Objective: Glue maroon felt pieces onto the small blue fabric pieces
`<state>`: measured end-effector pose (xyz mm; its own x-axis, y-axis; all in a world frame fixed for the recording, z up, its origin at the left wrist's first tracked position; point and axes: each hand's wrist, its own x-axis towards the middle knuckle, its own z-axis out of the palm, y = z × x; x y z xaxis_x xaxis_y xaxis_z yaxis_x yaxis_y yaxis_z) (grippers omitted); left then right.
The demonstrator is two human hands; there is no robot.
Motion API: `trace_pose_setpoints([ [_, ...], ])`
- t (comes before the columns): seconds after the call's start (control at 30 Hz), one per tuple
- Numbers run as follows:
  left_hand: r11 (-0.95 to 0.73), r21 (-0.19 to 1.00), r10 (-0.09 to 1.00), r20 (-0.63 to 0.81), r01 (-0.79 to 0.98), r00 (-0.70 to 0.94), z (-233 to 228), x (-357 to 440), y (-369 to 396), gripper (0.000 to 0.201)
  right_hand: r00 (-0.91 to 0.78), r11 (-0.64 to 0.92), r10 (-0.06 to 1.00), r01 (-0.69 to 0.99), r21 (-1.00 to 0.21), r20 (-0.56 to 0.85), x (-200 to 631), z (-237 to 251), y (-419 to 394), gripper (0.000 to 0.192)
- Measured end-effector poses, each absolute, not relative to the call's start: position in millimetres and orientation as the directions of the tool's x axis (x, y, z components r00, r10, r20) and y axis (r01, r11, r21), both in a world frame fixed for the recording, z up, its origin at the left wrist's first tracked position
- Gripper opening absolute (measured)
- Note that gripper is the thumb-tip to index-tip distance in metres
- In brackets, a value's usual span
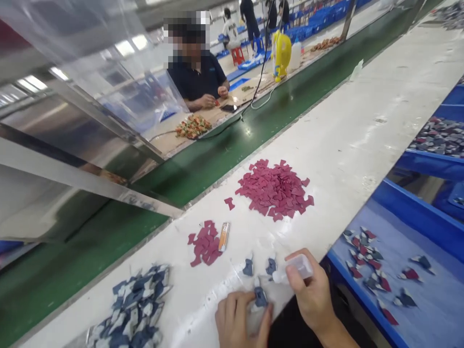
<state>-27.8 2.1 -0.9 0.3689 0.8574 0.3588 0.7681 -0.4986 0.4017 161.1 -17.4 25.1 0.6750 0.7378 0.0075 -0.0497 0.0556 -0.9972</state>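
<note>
My right hand (315,290) is closed around a small translucent white squeeze bottle (301,267), tilted with its tip pointing left and down. On the white table, my left hand (239,319) pinches a small blue-grey and white piece (259,296) between thumb and fingers. Just beyond it lie two more such pieces, one blue-grey piece (248,267) to the left and another blue-grey piece (271,266) close to the bottle's tip. What kind of part they are I cannot tell.
A large heap of flat maroon pieces (273,188), a smaller maroon pile (206,245) with an orange-and-white tube (224,236), and a blue-grey heap (136,309) lie on the table. Right, a blue bin (409,212) holds assembled pieces. Across the green belt (232,145) sits a person (197,72).
</note>
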Motion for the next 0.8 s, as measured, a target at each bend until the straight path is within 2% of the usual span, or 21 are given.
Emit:
trace_pose_setpoints([
  [0.13, -0.484, 0.443, 0.875, 0.258, 0.754, 0.410, 19.2, -19.1, 0.6, 0.017, 0.577, 0.094, 0.810, 0.052, -0.994, 0.107, 159.4, 27.8, -28.3, 0.017],
  [0.37, -0.397, 0.547, 0.916, 0.187, 0.737, 0.355, 27.7, -12.1, -3.2, 0.024, 0.503, 0.043, 0.861, 0.086, -0.995, 0.080, 155.4, 23.2, -33.5, 0.012],
  [0.8, -0.367, 0.595, 0.926, 0.157, 0.715, 0.344, 29.1, -10.7, -3.9, 0.022, 0.446, 0.000, 0.891, 0.178, -0.984, 0.080, 154.6, 27.6, -31.0, 0.015],
])
